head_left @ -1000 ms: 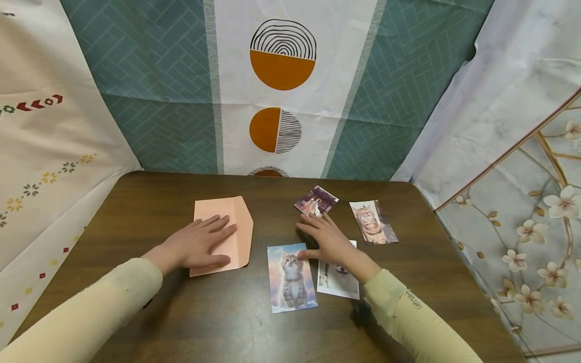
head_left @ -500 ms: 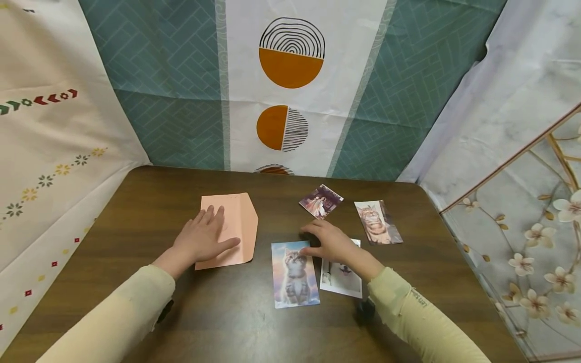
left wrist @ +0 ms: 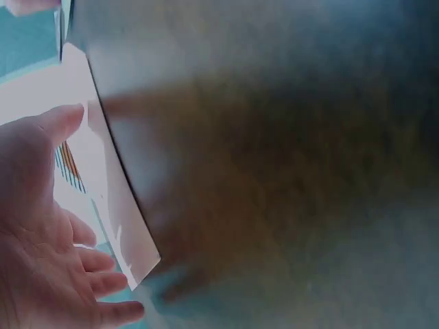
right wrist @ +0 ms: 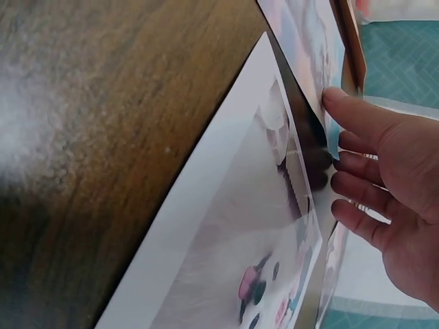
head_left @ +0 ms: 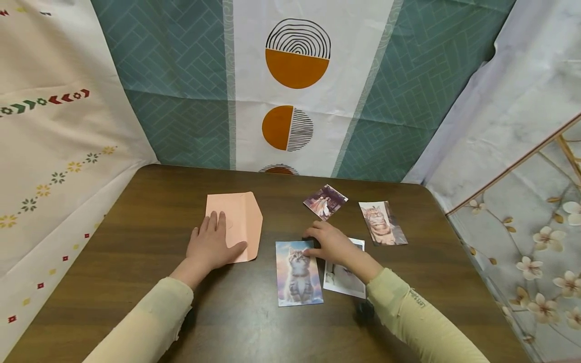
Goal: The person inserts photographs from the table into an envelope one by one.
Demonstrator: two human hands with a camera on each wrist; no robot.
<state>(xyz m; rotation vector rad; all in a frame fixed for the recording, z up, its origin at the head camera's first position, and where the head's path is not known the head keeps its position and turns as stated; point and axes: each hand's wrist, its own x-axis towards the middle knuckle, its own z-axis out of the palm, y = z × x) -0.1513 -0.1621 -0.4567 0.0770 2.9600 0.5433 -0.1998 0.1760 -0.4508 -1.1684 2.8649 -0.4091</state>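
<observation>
A pink envelope (head_left: 252, 222) lies on the brown table, its pointed flap unfolded to the right. My left hand (head_left: 211, 247) rests on its lower left part with fingers straight and spread; in the left wrist view the thumb is over the envelope (left wrist: 123, 226). A tall kitten card (head_left: 297, 285) lies right of the envelope. With thumb on its face and fingers curled at the top right edge, my right hand (head_left: 333, 244) pinches the card. Under that wrist is a white-bordered photo (head_left: 347, 283) of a furry white animal, partly covered by the hand and forearm.
Beyond the right hand lies a small purple card (head_left: 326, 200) with a figure in a dress. An orange cat card (head_left: 380, 224) is farther right. The table (head_left: 113, 282) meets hanging patterned cloths (head_left: 190, 126) at the back and sides.
The view has shifted, so things appear farther right. My left hand has slid toward the envelope's lower edge. My right fingers, earlier stretched near the purple card, have curled in to the kitten card's edge.
</observation>
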